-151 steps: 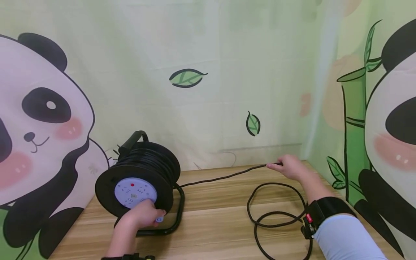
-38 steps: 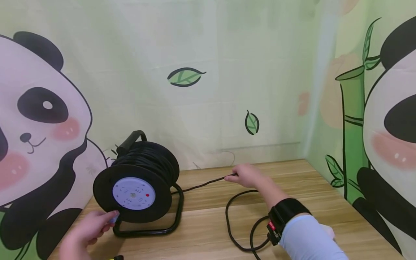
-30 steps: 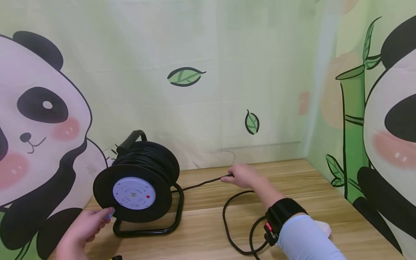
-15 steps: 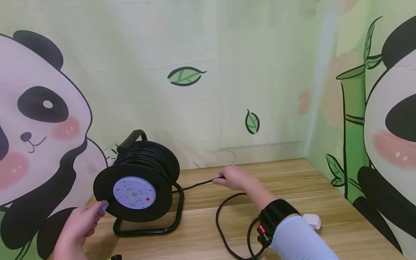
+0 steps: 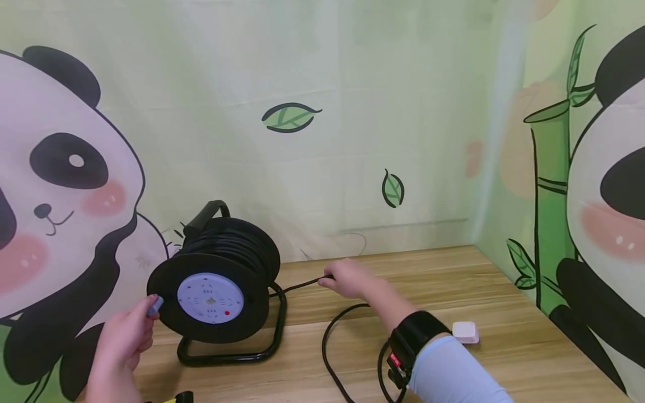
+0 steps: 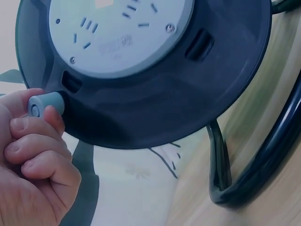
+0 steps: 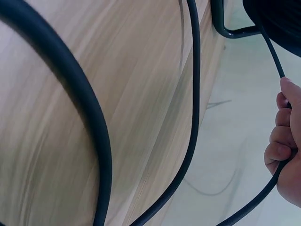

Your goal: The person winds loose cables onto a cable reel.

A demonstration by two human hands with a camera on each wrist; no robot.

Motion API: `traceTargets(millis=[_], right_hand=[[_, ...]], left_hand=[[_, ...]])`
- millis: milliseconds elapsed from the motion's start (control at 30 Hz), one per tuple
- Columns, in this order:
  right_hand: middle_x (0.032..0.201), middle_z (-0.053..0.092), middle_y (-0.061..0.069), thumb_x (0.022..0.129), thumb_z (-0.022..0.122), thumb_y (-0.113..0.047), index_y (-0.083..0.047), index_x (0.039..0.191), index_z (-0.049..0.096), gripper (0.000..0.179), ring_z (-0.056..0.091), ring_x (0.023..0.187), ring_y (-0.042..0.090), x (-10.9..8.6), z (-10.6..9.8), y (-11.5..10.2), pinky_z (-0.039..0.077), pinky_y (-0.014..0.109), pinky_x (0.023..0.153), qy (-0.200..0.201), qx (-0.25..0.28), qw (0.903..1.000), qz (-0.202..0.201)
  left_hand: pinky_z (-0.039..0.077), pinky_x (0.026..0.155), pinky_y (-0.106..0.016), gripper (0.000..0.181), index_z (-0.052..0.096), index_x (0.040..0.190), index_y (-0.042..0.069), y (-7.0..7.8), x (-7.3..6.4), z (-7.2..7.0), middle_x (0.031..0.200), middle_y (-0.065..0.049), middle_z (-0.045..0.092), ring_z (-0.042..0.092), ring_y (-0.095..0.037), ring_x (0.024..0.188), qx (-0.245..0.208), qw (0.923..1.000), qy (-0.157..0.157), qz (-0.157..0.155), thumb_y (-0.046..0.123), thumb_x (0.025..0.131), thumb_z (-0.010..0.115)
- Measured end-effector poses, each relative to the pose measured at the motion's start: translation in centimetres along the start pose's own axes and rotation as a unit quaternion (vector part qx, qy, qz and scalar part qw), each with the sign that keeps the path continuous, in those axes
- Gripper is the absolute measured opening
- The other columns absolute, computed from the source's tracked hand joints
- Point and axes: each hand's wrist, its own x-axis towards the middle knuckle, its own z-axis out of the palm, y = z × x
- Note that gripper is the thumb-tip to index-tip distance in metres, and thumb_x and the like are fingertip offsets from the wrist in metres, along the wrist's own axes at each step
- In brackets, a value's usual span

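Note:
A black cable reel [image 5: 227,240] with a pale socket panel [image 5: 210,298] stands at left on its tubular frame [image 5: 232,358]. At the flange's left edge my left hand [image 5: 121,341] pinches a blue-grey crank knob [image 6: 47,104] between thumb and index finger; the other fingers curl below it. My right hand [image 5: 350,278] grips the black cable [image 5: 302,285] just right of the reel. In the right wrist view the fingers wrap round the cable, which runs taut up to the reel. Behind the hand, loose cable [image 7: 195,94] curves across the tabletop.
A white plug [image 5: 465,332] lies on the wooden table [image 5: 312,341] beyond the right forearm. Panda-printed cloth [image 5: 353,140] encloses the back and sides. A black and yellow object [image 5: 183,397] pokes in at the bottom edge.
The reel has turned clockwise, its red button passing from top to lower right. My left hand has risen along the flange's left side with the knob. My right hand has moved left towards the reel.

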Motion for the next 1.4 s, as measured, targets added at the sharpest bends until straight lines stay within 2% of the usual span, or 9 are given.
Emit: traceTargets(millis=[200,500,667,800,1000,1133,1400], right_hand=[[0.072,0.056,-0.006,0.106,0.055,-0.039,-0.017,0.088,0.065,0.029,0.053,0.065,0.011,0.7,0.4,-1.4,0.045,0.033,0.063,-0.006,-0.006,1.0000,0.005],[0.069,0.053,-0.007,0.106,0.055,-0.037,-0.019,0.084,0.060,0.029,0.050,0.063,0.011,1.9,1.7,-3.6,0.041,0.030,0.059,-0.011,-0.022,0.9997,-0.005],[0.071,0.054,-0.006,0.106,0.056,-0.032,-0.018,0.085,0.060,0.026,0.052,0.065,0.012,2.6,2.1,-4.8,0.043,0.030,0.061,-0.010,-0.030,0.9992,-0.025],[0.071,0.054,-0.007,0.106,0.057,-0.029,-0.016,0.083,0.061,0.026,0.052,0.066,0.012,2.9,2.4,-5.6,0.044,0.030,0.063,-0.003,-0.041,0.9984,-0.039],[0.071,0.055,-0.007,0.105,0.059,-0.028,-0.016,0.084,0.063,0.024,0.053,0.067,0.013,3.2,2.7,-6.5,0.044,0.030,0.064,0.003,-0.037,0.9986,-0.038],[0.070,0.054,-0.006,0.105,0.059,-0.027,-0.015,0.083,0.064,0.025,0.053,0.067,0.013,3.2,2.9,-6.6,0.044,0.029,0.064,0.005,-0.034,0.9986,-0.041],[0.072,0.055,-0.006,0.105,0.059,-0.026,-0.014,0.086,0.065,0.023,0.053,0.067,0.012,3.1,3.0,-5.8,0.045,0.029,0.065,-0.002,0.006,0.9993,-0.036]], left_hand=[[0.030,0.045,-0.031,0.048,0.063,0.074,0.007,0.9,-0.2,0.8,0.054,0.003,0.041,0.033,-0.013,0.044,-0.070,0.9969,0.036,0.000,0.048,0.100,0.062],[0.031,0.046,-0.029,0.052,0.068,0.081,0.007,2.7,-1.6,2.3,0.058,0.002,0.041,0.034,-0.013,0.047,-0.102,0.9919,0.075,0.011,0.058,0.091,0.067],[0.033,0.047,-0.027,0.052,0.070,0.086,0.006,3.7,-2.5,3.3,0.060,0.002,0.043,0.036,-0.014,0.051,-0.094,0.9908,0.092,0.031,0.058,0.091,0.067],[0.036,0.050,-0.027,0.053,0.071,0.093,0.006,4.3,-3.2,3.9,0.061,0.001,0.044,0.039,-0.015,0.055,-0.078,0.9918,0.089,0.046,0.059,0.091,0.067],[0.038,0.053,-0.027,0.053,0.072,0.096,0.005,4.8,-3.5,4.4,0.060,0.001,0.043,0.039,-0.015,0.054,-0.074,0.9916,0.085,0.063,0.057,0.092,0.066],[0.038,0.053,-0.027,0.054,0.071,0.098,0.004,4.8,-3.5,4.8,0.059,0.000,0.042,0.037,-0.016,0.050,-0.073,0.9915,0.085,0.067,0.058,0.091,0.066],[0.041,0.057,-0.027,0.061,0.067,0.107,0.001,4.7,-3.5,5.2,0.063,0.000,0.043,0.042,-0.017,0.062,-0.037,0.9925,0.094,0.069,0.061,0.094,0.061]])
